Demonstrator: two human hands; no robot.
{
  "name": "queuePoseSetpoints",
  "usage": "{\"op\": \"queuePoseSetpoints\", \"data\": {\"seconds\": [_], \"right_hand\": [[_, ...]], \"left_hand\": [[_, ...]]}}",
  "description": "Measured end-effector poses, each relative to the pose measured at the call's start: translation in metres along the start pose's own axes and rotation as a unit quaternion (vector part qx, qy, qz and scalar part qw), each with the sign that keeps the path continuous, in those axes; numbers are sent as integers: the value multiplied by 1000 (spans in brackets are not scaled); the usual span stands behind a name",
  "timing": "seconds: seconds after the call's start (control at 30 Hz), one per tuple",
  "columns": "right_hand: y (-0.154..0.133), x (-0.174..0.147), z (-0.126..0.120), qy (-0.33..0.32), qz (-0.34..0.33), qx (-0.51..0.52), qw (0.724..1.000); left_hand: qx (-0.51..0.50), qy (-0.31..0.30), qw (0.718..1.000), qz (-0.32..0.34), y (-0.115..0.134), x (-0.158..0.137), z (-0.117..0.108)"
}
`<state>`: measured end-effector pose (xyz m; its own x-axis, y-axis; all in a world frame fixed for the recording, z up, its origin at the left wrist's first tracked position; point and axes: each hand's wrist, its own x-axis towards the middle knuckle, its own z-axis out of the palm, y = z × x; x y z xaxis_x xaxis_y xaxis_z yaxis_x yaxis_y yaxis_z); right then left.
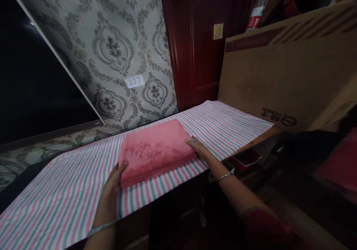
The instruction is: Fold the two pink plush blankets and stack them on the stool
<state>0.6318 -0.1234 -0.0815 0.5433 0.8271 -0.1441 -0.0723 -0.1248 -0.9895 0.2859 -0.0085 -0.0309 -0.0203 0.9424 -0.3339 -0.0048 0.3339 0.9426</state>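
Note:
A folded pink plush cloth (158, 149), a thick flat rectangle with darker rubbed patches on its nap, lies on a striped tablecloth (83, 179). At its left edge is my left hand (115, 177), the thumb on top and the fingers along the side. My right hand (198, 148) holds the opposite edge, its thumb on the upper face. Some fingertips of both hands are hidden by the cloth's sides.
A large cardboard box (279, 71) stands at the right, with a plastic bottle (256, 16) behind its top edge. At the left is a dark screen (41, 71). A paper label (135, 81) marked 277 is on the patterned wall.

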Motion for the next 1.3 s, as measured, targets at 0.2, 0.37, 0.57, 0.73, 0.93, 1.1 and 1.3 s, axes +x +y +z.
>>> {"op": "queuePoseSetpoints", "data": {"seconds": [0.2, 0.37, 0.57, 0.73, 0.93, 1.1, 1.3], "right_hand": [[-29, -8, -5, -59, -15, 76, 995], [-46, -31, -33, -64, -72, 70, 993], [3, -60, -58, -41, -110, -92, 989], [14, -95, -44, 70, -219, -288, 930], [3, -144, 56, -43, -451, -462, 763], [-2, -136, 101, -70, -450, -486, 746], [-14, -129, 108, -127, -458, -461, 749]], "left_hand": [[-31, -57, 997, 36, 23, -15, -5], [-27, -123, 987, 99, 27, -36, -28], [23, -145, 985, 85, -27, -63, -46], [-58, -135, 987, 66, -28, -79, -35], [-125, -136, 979, 82, -2, -89, -18], [-163, -112, 976, 90, 2, -96, -13], [-214, -68, 965, 135, -16, -87, -9]]}}
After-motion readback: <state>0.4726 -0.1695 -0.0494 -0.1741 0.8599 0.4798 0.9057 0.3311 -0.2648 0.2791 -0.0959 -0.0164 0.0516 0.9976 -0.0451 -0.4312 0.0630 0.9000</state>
